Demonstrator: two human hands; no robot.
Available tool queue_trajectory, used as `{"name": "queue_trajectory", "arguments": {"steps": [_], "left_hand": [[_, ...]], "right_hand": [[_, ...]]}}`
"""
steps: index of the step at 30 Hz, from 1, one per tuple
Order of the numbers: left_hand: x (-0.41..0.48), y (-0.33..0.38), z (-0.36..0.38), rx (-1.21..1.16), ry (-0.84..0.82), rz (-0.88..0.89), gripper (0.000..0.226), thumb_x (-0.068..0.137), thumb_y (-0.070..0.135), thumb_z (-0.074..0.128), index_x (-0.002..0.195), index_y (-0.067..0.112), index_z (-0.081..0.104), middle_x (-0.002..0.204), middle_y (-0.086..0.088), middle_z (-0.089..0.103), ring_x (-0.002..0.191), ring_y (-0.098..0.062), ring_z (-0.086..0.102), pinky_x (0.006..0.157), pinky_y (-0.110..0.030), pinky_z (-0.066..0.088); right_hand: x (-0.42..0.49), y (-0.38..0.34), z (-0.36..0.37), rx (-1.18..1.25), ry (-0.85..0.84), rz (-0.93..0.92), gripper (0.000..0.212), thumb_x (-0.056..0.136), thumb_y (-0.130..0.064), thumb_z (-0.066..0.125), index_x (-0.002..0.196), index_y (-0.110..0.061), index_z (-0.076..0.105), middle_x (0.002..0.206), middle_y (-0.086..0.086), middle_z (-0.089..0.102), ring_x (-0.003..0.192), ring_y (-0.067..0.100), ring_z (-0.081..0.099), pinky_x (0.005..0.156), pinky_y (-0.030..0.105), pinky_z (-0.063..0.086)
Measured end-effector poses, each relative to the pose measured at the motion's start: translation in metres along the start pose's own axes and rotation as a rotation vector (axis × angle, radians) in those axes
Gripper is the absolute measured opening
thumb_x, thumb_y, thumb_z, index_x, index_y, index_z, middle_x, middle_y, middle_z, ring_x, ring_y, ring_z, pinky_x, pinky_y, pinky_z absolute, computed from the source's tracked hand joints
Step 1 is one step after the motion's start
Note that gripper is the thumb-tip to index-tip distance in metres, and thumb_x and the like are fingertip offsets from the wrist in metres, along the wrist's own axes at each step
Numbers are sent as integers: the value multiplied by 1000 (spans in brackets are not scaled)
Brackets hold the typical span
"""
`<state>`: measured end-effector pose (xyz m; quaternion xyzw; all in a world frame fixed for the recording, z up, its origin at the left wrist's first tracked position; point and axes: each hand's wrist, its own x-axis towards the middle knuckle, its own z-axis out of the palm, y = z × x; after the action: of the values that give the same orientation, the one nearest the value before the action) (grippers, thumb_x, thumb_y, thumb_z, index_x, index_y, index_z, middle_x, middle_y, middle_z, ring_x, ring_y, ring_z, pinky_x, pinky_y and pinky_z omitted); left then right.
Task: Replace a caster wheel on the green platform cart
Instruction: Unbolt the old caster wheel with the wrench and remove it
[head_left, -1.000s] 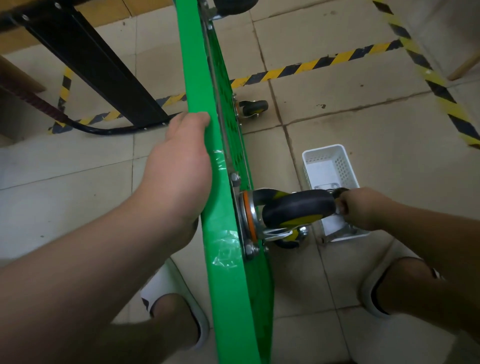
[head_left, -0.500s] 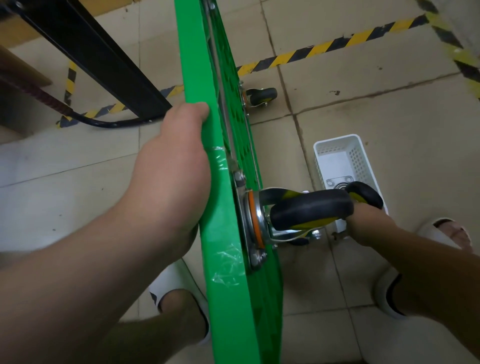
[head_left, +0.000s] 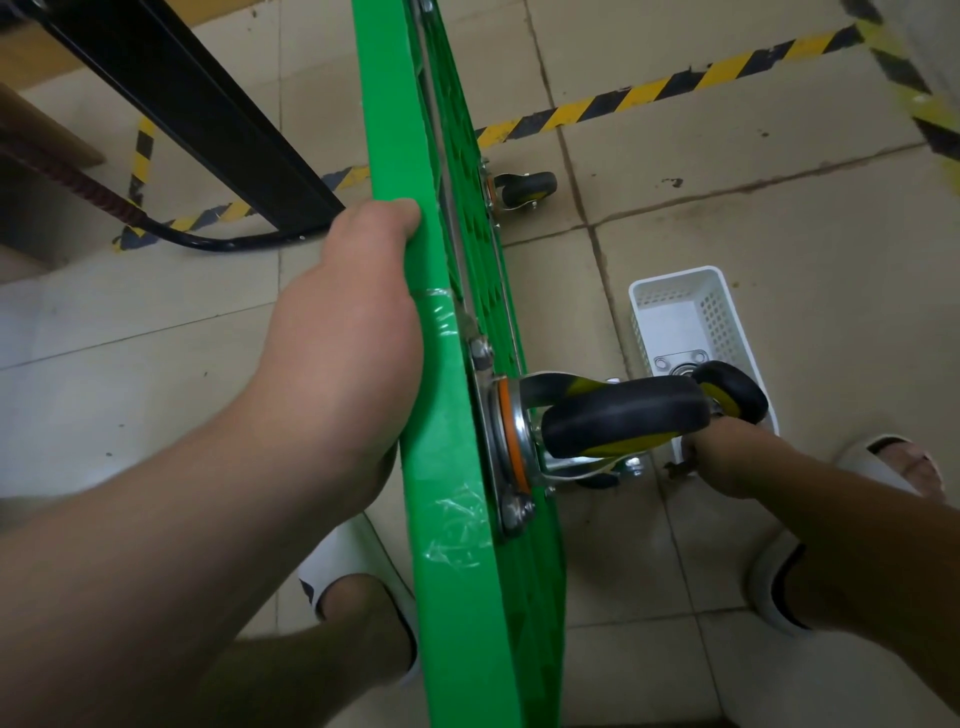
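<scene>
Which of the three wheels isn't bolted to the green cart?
The caster in the white basket, its mounting plate bare. The near wheel and the far wheel are both fixed to the green cart underside.

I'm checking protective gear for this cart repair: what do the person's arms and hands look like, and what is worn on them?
The left forearm and right forearm are bare as far as the frame shows; no sleeve comes into view. The left hand and right hand are ungloved, with no watch, ring or wristband visible.
</scene>
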<state>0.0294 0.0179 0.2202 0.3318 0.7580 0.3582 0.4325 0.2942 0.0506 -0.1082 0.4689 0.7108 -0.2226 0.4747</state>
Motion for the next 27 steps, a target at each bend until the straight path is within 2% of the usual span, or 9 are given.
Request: {"name": "queue_trajectory", "arguments": {"steps": [1, 3, 7, 13, 16, 19, 20, 23, 27], "left_hand": [[2, -1, -1, -78, -25, -34, 26, 93, 51, 51, 85, 29, 62, 56, 7, 63, 53, -13, 67, 48, -27, 55], [2, -1, -1, -67, -58, -84, 27, 94, 52, 54, 83, 30, 63, 51, 6, 61, 44, -11, 62, 47, -25, 51], [8, -2, 2, -47, -9, -120, 26, 94, 53, 51, 90, 30, 65, 79, -3, 66, 67, -24, 67, 68, -40, 55], [11, -5, 2, -50, -27, -102, 26, 96, 51, 47, 103, 33, 64, 88, -4, 65, 80, -28, 67, 84, -50, 57], [12, -6, 2, -77, -39, -93, 28, 97, 50, 47, 112, 34, 64, 89, -1, 66, 81, -25, 68, 76, -41, 58], [11, -5, 2, -106, -50, -94, 36, 98, 49, 47, 125, 32, 62, 100, -2, 69, 89, -26, 69, 80, -41, 58], [12, -6, 2, -115, -51, -89, 37, 98, 49, 47, 127, 31, 61, 103, -3, 69, 91, -26, 69, 80, -41, 58], [12, -6, 2, -118, -50, -85, 39, 99, 47, 45, 132, 30, 57, 105, -3, 67, 89, -25, 67, 71, -36, 54], [11, -4, 2, -132, -67, -65, 40, 100, 44, 42, 134, 28, 54, 105, -4, 66, 85, -25, 67, 61, -30, 49]], "right_hand": [[-1, 0, 1, 21, 22, -26, 40, 97, -19, 58, 137, -18, 59, 139, 7, 57, 126, 23, 56, 109, 32, 43], [-4, 1, -2, 43, 7, 2, 42, 97, -17, 57, 139, -17, 56, 142, 7, 55, 128, 22, 54, 110, 31, 42], [-7, 2, -4, 59, 10, -65, 48, 98, -13, 53, 146, -15, 48, 149, 7, 46, 130, 23, 50, 110, 29, 38], [-22, 13, 4, 111, 203, -155, 30, 96, -12, 54, 116, -30, 66, 108, -2, 65, 97, 17, 64, 82, 27, 51], [-40, 18, -6, 159, 279, -187, 20, 101, -20, 50, 109, -28, 66, 101, -5, 62, 94, 19, 64, 77, 30, 50], [-60, 27, -18, 239, 344, -201, 20, 103, -28, 49, 110, -27, 68, 122, -16, 59, 102, 21, 64, 82, 29, 49], [-67, 31, -23, 261, 380, -195, 19, 102, -29, 50, 110, -28, 67, 124, -12, 62, 103, 22, 64, 82, 29, 49], [-92, 40, -50, 353, 442, -195, 10, 100, -25, 52, 99, -28, 62, 101, -2, 67, 86, 21, 61, 76, 33, 49], [-129, 42, -90, 515, 568, -159, 18, 100, -23, 55, 85, -31, 50, 83, -3, 58, 77, 22, 54, 66, 32, 37]]}}
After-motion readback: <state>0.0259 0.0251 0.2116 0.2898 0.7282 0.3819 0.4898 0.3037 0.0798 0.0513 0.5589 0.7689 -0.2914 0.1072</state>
